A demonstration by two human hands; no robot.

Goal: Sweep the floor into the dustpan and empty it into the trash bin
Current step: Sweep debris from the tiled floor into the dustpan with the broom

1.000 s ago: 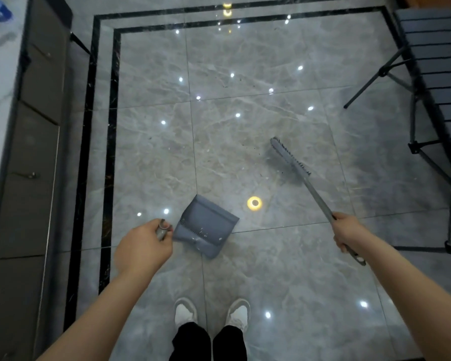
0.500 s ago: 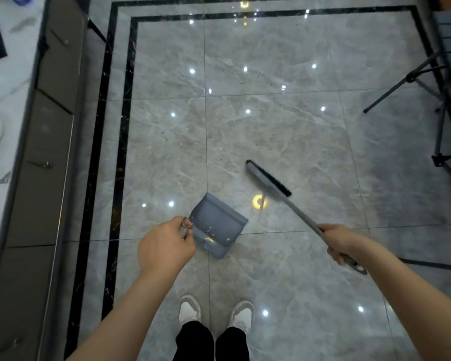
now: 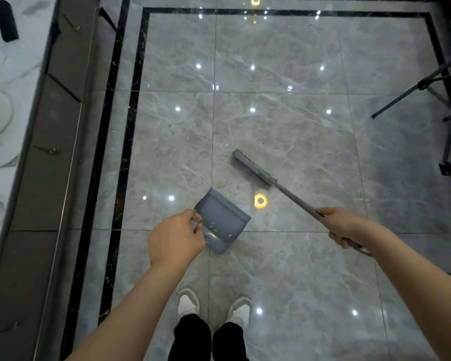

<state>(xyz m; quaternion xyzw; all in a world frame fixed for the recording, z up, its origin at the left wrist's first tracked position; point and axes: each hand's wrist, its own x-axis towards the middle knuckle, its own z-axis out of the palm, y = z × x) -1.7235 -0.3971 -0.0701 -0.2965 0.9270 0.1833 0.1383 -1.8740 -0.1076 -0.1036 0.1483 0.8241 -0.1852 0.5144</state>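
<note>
Two tools in hand: your left hand (image 3: pixel 176 238) grips the dustpan (image 3: pixel 223 221) handle, pan on the floor (image 3: pixel 284 269); your right hand (image 3: pixel 343 226) fingers clamp the broom (image 3: pixel 254 169). Keep pan lip flat; draw bristles toward it in short strokes.

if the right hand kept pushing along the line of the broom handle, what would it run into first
Probably the broom head, which sits at the far end of the handle that the right hand grips. Beyond it lies only bare floor with scattered specks, though depth is hard to judge.
</note>
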